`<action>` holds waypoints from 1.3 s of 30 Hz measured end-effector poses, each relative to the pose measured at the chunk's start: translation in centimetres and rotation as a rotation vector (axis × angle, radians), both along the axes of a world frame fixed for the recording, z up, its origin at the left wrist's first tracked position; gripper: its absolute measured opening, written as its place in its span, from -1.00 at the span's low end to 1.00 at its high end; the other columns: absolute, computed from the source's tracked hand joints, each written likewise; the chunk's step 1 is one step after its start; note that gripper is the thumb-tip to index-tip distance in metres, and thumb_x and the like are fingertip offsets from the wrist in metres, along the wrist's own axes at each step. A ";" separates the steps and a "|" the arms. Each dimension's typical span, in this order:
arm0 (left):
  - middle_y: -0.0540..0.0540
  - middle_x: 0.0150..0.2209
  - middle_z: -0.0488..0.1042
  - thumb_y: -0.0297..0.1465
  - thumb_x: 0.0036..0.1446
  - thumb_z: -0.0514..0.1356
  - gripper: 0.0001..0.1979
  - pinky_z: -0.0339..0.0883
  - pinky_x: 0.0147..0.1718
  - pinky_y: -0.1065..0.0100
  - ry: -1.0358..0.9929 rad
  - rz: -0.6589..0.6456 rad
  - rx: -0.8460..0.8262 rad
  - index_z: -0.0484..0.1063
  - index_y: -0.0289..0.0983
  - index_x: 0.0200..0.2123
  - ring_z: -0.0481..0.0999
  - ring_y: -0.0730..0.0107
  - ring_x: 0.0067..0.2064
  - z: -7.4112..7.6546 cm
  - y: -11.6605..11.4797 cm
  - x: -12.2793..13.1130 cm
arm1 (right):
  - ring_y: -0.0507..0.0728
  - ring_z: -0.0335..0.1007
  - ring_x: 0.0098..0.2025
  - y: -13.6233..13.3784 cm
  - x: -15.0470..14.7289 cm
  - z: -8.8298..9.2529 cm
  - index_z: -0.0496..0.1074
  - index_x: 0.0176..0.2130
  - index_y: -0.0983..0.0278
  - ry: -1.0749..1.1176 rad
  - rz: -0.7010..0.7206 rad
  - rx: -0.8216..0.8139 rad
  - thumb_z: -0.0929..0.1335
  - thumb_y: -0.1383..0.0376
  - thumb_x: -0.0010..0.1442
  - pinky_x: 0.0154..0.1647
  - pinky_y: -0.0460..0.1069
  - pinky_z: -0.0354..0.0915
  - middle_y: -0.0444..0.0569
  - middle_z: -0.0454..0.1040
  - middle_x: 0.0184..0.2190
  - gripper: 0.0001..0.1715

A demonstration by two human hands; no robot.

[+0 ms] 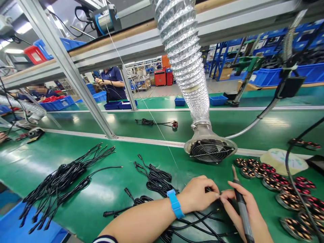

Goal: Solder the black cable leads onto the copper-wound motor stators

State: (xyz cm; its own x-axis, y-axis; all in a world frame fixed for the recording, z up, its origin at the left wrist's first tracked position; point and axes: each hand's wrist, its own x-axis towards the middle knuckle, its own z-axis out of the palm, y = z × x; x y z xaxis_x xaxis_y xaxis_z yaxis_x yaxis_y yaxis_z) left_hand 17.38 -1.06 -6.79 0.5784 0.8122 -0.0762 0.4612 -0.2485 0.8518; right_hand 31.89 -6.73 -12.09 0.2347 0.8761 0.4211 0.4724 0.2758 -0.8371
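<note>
My left hand (202, 193), with a blue strap (175, 204) at the wrist, is closed in a pinch on a black cable. My right hand (249, 212) holds a soldering iron (241, 206), its tip pointing up and away from me. The right thumb and forefinger meet the left fingertips at the cable's end; what lies between them is too small to make out. Under and beside my hands lie several coiled black cables (158, 175) with connectors. To the right are several round motor stators (273, 184) with copper windings. A thin solder wire (152, 116) hangs down from a spool (104, 23).
A fume duct (187, 67) ends in a fan-covered hood (211, 148) just beyond my hands. A cable bundle (65, 177) lies at left on the green bench (106, 199). A stator with leads (174, 125) sits behind the rail. Another person (112, 82) stands across the bench.
</note>
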 end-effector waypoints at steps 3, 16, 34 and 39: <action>-0.04 -0.35 0.44 -0.48 0.09 0.20 -0.94 0.30 -0.17 0.41 0.008 -0.020 0.030 0.49 -0.28 -0.39 0.41 0.38 -0.22 -0.2 0.1 0.0 | 0.12 0.44 -0.37 0.0 0.1 0.0 0.21 0.02 0.16 0.013 0.009 0.006 0.31 0.16 0.19 -0.13 0.06 0.37 -0.14 0.42 -0.47 -0.59; -0.06 -0.40 0.39 -0.54 0.07 0.07 -0.84 0.22 -0.28 0.36 0.005 -0.038 0.008 0.43 -0.29 -0.47 0.37 0.35 -0.31 0.2 0.3 0.0 | 0.05 0.45 -0.31 0.1 1.2 0.4 0.13 0.08 0.18 -0.018 0.137 -0.021 0.27 0.36 0.22 -0.20 -0.02 0.41 -0.15 0.43 -0.39 -0.56; 0.04 -0.46 0.34 -0.54 0.01 0.08 -0.86 0.15 -0.37 0.41 0.076 0.003 -0.042 0.35 -0.26 -0.53 0.31 0.45 -0.38 -1.0 0.5 0.3 | 0.18 0.34 -0.19 0.0 0.8 0.8 0.20 0.08 0.18 -0.192 0.110 -0.126 0.26 0.48 0.16 -0.10 0.12 0.29 -0.08 0.47 -0.33 -0.50; 0.03 -0.45 0.35 -0.55 0.00 0.07 -0.87 0.15 -0.32 0.39 0.086 0.009 -0.027 0.36 -0.27 -0.52 0.32 0.45 -0.36 -1.2 0.6 0.3 | 0.14 0.43 -0.13 -0.9 1.9 2.8 0.20 0.11 0.17 -0.112 0.095 -0.158 0.23 0.43 0.23 -0.03 0.10 0.32 -0.09 0.53 -0.27 -0.53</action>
State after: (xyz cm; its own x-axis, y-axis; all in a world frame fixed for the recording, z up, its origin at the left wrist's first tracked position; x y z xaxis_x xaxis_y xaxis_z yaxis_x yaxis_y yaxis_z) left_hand 17.71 -0.50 -7.99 0.5613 0.8145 -0.1470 0.5350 -0.2215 0.8153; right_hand 33.83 -7.63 -9.26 0.1072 0.9494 0.2953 0.5434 0.1928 -0.8170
